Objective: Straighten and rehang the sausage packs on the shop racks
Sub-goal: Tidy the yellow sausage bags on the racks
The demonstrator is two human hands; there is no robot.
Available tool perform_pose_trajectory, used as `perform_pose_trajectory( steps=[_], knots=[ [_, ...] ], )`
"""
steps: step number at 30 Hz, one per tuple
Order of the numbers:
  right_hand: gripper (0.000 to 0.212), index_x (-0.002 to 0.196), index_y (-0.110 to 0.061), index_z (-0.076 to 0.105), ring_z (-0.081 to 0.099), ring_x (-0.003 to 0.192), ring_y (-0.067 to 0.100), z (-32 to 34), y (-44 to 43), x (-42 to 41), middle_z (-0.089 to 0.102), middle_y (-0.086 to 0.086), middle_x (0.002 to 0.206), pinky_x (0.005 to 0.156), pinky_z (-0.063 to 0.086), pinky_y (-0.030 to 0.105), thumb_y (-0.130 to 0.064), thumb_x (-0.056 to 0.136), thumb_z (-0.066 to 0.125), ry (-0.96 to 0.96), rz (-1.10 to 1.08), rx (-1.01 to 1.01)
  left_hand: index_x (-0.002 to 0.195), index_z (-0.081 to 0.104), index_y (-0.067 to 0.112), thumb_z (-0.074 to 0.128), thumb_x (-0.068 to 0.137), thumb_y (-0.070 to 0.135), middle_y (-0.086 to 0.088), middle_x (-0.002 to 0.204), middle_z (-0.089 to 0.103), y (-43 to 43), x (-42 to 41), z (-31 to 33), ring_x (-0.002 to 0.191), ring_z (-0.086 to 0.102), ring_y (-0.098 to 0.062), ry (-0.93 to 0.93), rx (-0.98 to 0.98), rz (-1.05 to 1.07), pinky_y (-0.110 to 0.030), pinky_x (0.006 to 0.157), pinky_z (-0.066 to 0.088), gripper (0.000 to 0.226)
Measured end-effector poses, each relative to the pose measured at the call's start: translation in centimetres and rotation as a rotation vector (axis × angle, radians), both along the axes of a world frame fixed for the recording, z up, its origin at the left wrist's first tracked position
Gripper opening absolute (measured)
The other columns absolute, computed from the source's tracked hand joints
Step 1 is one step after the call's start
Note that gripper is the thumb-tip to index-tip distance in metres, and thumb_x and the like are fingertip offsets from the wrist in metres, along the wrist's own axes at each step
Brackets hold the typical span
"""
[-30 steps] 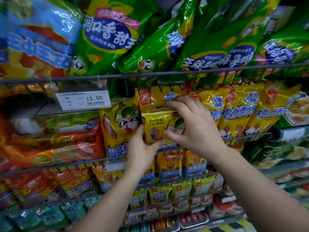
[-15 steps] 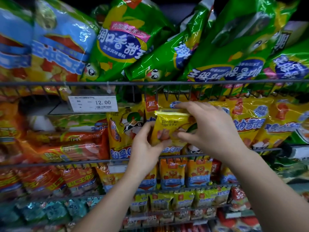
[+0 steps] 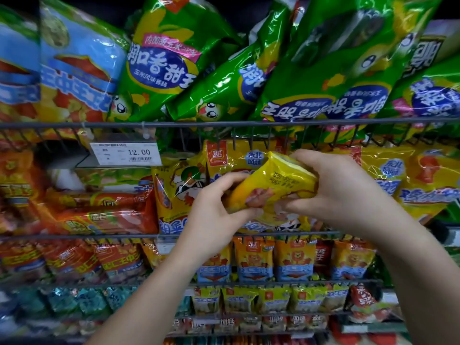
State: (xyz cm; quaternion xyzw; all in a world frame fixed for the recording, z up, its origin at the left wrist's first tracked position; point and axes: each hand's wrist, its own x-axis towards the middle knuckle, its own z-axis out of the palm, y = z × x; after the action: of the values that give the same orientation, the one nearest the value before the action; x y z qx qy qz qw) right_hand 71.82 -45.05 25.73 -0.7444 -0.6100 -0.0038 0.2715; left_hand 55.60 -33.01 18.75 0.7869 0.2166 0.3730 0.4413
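A yellow sausage pack (image 3: 273,183) is held tilted in front of the middle rack, its upper end pointing up and right. My left hand (image 3: 219,210) grips its lower left end with thumb and curled fingers. My right hand (image 3: 333,190) holds its right side, fingers wrapped over the top and thumb underneath. Behind it hang more yellow packs (image 3: 179,192) on the wire hooks of the middle rack rail (image 3: 174,124).
Green sausage bags (image 3: 174,61) and blue bags (image 3: 74,66) lean crookedly on the top rack. A price tag reading 12.00 (image 3: 125,153) hangs at left. Orange packs (image 3: 99,212) lie at left. Lower rails (image 3: 74,237) carry rows of small packs (image 3: 254,260).
The yellow pack has come off its upright place against the rack and is now tilted toward me in both hands. The view has moved closer and slightly upward.
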Motion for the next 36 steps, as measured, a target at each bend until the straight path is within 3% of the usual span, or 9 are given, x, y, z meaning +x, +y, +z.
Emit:
perform_pose_trajectory(
  steps=[5,11,14,19,22,25,30,32,36],
  knots=[
    [0.030,0.088,-0.029,0.065,0.061,0.058,0.006,-0.5,-0.7,0.7,0.066,-0.009,0.069,0.052,0.051,0.038,-0.048,0.067,0.076,0.196,0.064,0.162,0.115,0.064,0.036,0.084,0.075,0.023,0.020,0.107,0.067,-0.8,-0.2,1.1,0.099,0.064,-0.002,0.019,0.089,0.050,-0.022,0.080,0.054,0.047],
    [0.023,0.085,-0.019,0.071,0.063,0.056,0.013,-1.9,-1.1,1.3,0.071,-0.002,0.070,0.055,0.052,0.035,-0.037,0.074,0.081,0.439,0.087,0.220,0.117,0.062,0.038,0.075,0.064,0.057,0.024,0.110,0.063,-1.2,-1.2,1.1,0.100,0.057,0.010,0.109,0.196,0.196,-0.005,0.077,0.044,0.058],
    [0.021,0.080,-0.015,0.069,0.058,0.047,0.007,-2.8,-1.3,1.3,0.069,-0.001,0.065,0.046,0.045,0.020,-0.031,0.076,0.082,0.553,0.056,0.226,0.116,0.061,0.037,0.076,0.059,0.057,0.021,0.112,0.063,-1.0,-1.9,-0.3,0.100,0.057,0.013,0.100,0.102,0.257,-0.003,0.076,0.043,0.062],
    [0.016,0.084,-0.019,0.072,0.061,0.055,0.004,-4.0,-1.6,1.4,0.071,-0.005,0.068,0.050,0.046,0.017,-0.030,0.077,0.082,0.645,0.005,0.270,0.126,0.052,0.038,0.078,0.060,0.055,0.025,0.123,0.057,-1.2,-3.5,-2.9,0.113,0.053,0.010,0.063,0.005,0.442,-0.011,0.088,0.042,0.073],
    [0.011,0.083,-0.021,0.072,0.062,0.055,0.002,-4.5,-1.8,1.5,0.071,-0.008,0.068,0.050,0.045,0.013,-0.027,0.079,0.081,0.733,-0.032,0.330,0.132,0.041,0.037,0.081,0.061,0.041,0.024,0.120,0.054,-1.6,-3.4,-3.7,0.106,0.057,0.009,-0.028,-0.265,0.424,-0.014,0.077,0.049,0.081],
    [0.008,0.081,-0.022,0.072,0.065,0.060,0.005,-4.8,-1.9,1.5,0.072,-0.007,0.071,0.052,0.052,0.023,-0.027,0.080,0.079,0.813,-0.060,0.384,0.122,0.047,0.030,0.078,0.068,0.024,0.020,0.108,0.061,-2.4,-2.5,-4.8,0.093,0.064,0.009,-0.088,-0.526,0.315,-0.015,0.070,0.052,0.063],
    [0.009,0.077,-0.021,0.068,0.059,0.053,-0.001,-5.4,-1.7,1.3,0.067,-0.012,0.060,0.048,0.047,0.015,-0.022,0.081,0.076,0.985,-0.096,0.429,0.113,0.058,0.015,0.075,0.063,0.020,-0.003,0.103,0.076,-3.2,-0.9,-6.0,0.100,0.071,-0.024,-0.217,-0.737,0.168,-0.048,0.090,0.055,0.053],
    [0.007,0.082,-0.019,0.069,0.060,0.055,0.001,-5.8,-1.5,1.1,0.068,-0.011,0.063,0.051,0.046,0.017,-0.022,0.082,0.076,1.071,-0.117,0.431,0.111,0.058,0.014,0.073,0.065,0.016,-0.006,0.101,0.076,-3.1,-0.6,-5.7,0.095,0.072,-0.025,-0.300,-0.770,0.176,-0.045,0.086,0.057,0.048],
    [0.016,0.092,-0.019,0.070,0.073,0.078,0.011,-6.2,-1.4,1.0,0.077,-0.005,0.084,0.075,0.054,0.033,-0.026,0.079,0.077,1.182,-0.167,0.398,0.111,0.059,0.016,0.074,0.064,0.014,-0.005,0.100,0.076,-2.6,-0.5,-5.2,0.088,0.073,-0.020,-0.391,-0.780,0.187,-0.032,0.070,0.060,0.049]
  ],
)
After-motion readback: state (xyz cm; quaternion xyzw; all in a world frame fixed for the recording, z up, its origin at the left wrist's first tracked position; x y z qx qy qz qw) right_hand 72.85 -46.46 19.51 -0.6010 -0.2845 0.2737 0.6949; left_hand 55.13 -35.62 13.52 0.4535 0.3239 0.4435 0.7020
